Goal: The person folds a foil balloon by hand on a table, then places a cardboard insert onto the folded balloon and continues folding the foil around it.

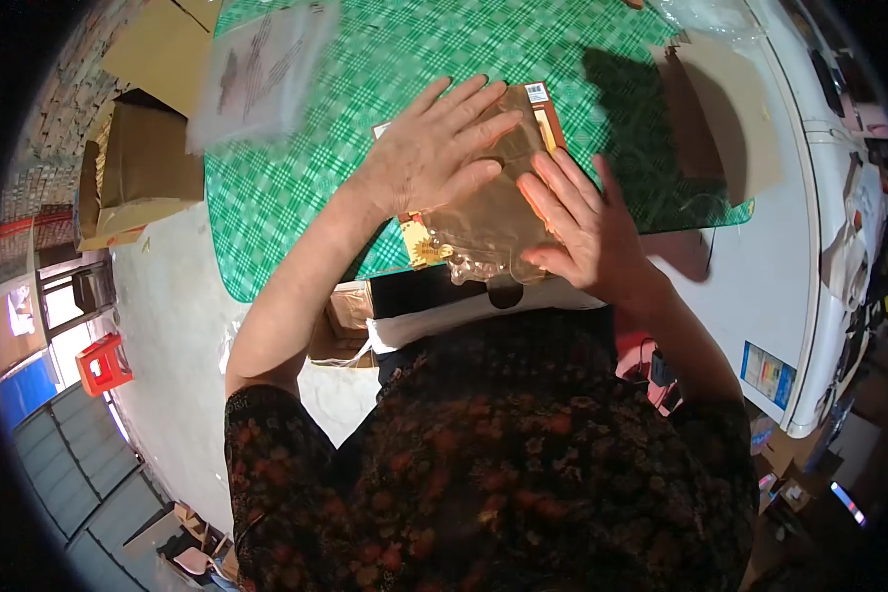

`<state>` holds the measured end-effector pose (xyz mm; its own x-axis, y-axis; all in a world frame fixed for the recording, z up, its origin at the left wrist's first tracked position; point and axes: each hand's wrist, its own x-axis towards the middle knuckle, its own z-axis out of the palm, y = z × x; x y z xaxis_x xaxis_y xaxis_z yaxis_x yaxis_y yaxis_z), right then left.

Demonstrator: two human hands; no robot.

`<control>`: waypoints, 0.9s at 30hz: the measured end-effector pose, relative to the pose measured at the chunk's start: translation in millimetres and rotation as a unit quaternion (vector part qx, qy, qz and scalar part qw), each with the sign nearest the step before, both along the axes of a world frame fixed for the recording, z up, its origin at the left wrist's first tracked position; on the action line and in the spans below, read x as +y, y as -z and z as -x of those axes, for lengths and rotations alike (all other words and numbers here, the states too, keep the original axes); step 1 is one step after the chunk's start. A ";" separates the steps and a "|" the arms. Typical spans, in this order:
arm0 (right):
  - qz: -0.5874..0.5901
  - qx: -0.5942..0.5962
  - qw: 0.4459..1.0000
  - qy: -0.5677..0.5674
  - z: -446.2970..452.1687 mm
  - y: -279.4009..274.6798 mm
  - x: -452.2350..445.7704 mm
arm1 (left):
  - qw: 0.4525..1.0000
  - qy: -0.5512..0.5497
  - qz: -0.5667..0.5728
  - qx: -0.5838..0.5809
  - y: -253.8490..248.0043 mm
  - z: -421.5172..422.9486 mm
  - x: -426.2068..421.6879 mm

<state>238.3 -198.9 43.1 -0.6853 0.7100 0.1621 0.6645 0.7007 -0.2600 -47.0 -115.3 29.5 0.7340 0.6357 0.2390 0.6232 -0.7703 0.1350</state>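
A flat printed package (pixel 479 212) with a clear plastic front lies near the front edge of the table. It has a yellow corner with a sunburst mark, a red-brown edge and a barcode label at the far right corner. My left hand (pixel 439 143) rests flat over its upper left part, fingers stretched out. Over its right side lies my right hand (pixel 582 217), fingers extended and the thumb apart. Crumpled clear film shows along the near edge. The hands hide much of the package, and what is inside cannot be made out.
A green checked cloth (pixel 405 49) covers the table. Clear plastic bags (pixel 261 74) lie at the far left, beside an open cardboard box (pixel 148 158). A cardboard piece (pixel 725 118) stands at the right. Another box (pixel 345 321) sits below the table's front edge.
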 end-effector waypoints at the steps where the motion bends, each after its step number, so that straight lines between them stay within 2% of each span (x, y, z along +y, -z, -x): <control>1: 0.005 -0.006 1.000 0.000 -4.7 -2.7 -5.5 | 1.000 0.000 0.000 -0.001 0.8 0.6 -0.5; 4: 0.013 0.031 0.999 0.003 -20.4 7.9 -14.6 | 1.000 -0.002 -0.005 -0.001 2.5 0.5 0.2; 8: -0.090 0.002 0.996 0.003 -27.6 26.8 -14.9 | 1.000 0.002 -0.011 0.008 4.8 0.5 0.1; 11: -0.123 0.016 0.992 -0.009 -29.3 30.2 -13.4 | 1.000 0.006 -0.012 0.008 6.6 1.1 1.1; 27: -0.173 0.121 0.975 -0.063 -33.0 32.5 -16.7 | 0.999 0.022 -0.016 0.041 -0.1 -1.3 -1.6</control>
